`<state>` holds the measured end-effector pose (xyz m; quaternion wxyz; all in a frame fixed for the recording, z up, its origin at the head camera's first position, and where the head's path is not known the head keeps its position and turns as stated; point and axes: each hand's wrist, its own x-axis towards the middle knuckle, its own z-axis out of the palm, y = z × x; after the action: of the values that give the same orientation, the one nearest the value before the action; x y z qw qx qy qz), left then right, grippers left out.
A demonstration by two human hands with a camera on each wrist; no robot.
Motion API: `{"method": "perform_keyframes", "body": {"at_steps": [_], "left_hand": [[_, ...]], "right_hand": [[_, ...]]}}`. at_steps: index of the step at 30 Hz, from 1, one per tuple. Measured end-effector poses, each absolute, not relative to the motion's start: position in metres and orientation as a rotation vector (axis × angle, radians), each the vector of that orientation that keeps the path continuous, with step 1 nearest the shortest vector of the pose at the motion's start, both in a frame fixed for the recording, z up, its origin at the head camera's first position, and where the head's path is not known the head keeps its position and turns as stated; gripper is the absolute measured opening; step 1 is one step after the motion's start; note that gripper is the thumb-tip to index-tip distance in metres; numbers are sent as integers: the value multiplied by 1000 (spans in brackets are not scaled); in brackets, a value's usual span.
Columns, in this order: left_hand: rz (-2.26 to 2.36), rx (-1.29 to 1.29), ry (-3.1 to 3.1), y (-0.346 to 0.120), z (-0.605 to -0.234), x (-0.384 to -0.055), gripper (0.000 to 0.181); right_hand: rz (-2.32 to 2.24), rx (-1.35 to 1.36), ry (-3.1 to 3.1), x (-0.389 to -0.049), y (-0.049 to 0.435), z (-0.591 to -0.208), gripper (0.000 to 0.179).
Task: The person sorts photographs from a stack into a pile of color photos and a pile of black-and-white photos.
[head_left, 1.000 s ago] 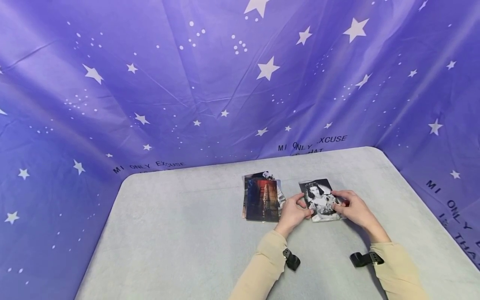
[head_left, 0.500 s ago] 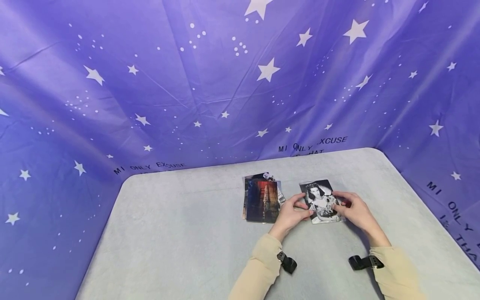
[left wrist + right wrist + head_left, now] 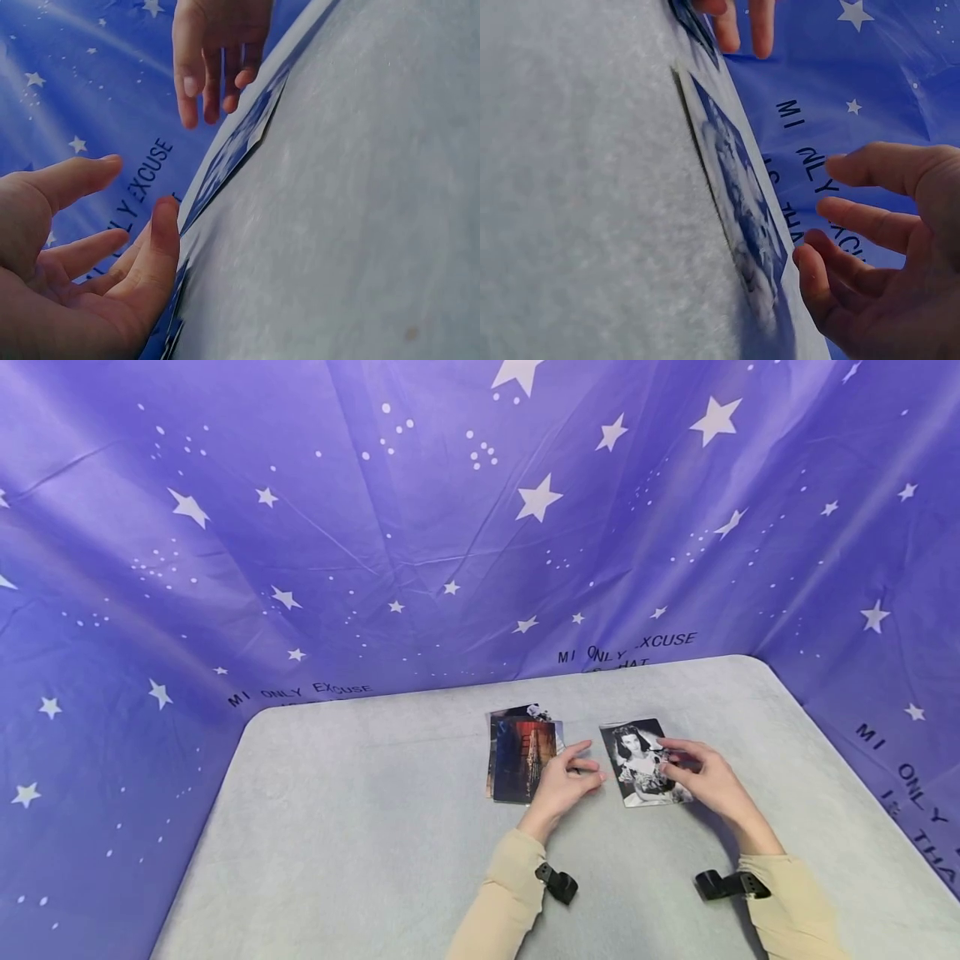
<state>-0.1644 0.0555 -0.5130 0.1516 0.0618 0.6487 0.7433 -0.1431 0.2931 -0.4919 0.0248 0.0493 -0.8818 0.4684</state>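
A black-and-white photo card [image 3: 636, 764] of a woman in a light dress lies flat on the grey table, its edges seeming to have another card under them. Over its right edge hovers my right hand [image 3: 707, 777], fingers loosely bent and apart from the card in the right wrist view. My left hand [image 3: 561, 787] is in the gap to the left, near the right edge of a loose pile of photo cards [image 3: 513, 768], whose top one is dark blue and orange. Nothing is between the left hand's fingers [image 3: 161, 232].
The grey table [image 3: 337, 827] has rounded far corners. Behind and beside it hangs a purple cloth [image 3: 420, 510] with white stars and black lettering. Black straps with small devices are on both sleeved wrists.
My left hand has let go of the black-and-white card's left edge and moved left toward the pile. The right hand has eased off the card's right edge, and the card stays put.
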Motion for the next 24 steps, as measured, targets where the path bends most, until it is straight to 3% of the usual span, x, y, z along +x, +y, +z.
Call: {"method": "perform_keyframes", "body": {"at_steps": [17, 24], "left_hand": [[2064, 207, 1996, 17, -508, -162, 52], [2111, 184, 1998, 0, -482, -151, 46]], "right_hand": [[1690, 459, -2616, -145, 268, -495, 39], [1691, 499, -2624, -148, 251, -495, 36]]}}
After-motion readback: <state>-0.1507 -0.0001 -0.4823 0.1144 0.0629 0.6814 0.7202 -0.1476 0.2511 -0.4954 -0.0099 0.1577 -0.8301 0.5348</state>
